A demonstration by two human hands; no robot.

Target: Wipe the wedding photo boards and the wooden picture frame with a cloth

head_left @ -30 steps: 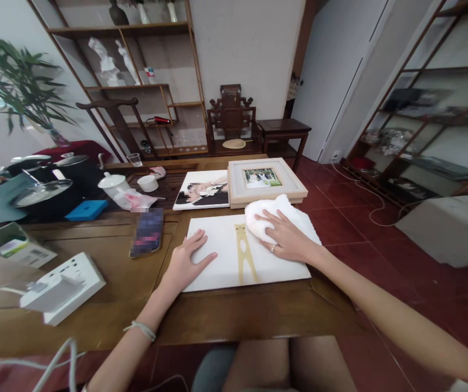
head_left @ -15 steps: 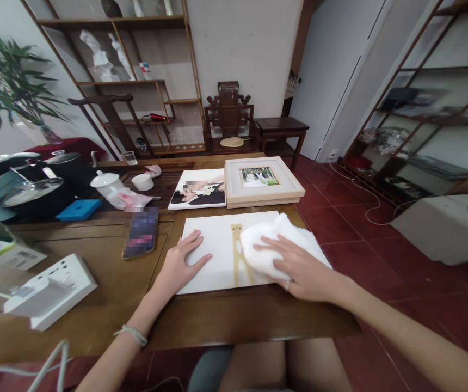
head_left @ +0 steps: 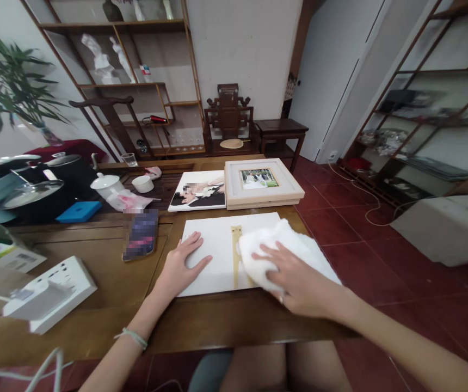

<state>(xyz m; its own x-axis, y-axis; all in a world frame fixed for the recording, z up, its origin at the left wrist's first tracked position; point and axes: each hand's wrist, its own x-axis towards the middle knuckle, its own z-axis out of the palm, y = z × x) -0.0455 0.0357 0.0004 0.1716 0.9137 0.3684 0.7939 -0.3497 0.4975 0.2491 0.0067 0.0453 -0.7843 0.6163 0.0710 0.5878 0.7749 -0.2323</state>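
A flat white board lies on the wooden table in front of me. Down its middle runs a tan, narrow strip-like piece with small dark dots near its top; a second tan leg beside it is mostly covered. My left hand rests flat on the board's left part, fingers spread, holding nothing. On the right side, my right hand grips a bunched white cloth and presses it on the board. The cloth hides the board's right part and hangs past its right edge.
Behind the board lie a photo panel and a pale wooden picture frame. A phone, white power strip, blue box, white teapot and black pot stand to the left. The table's right edge is close by.
My right hand has slid the cloth a little toward me, covering more of the second tan leg. My left hand stays in place on the board.
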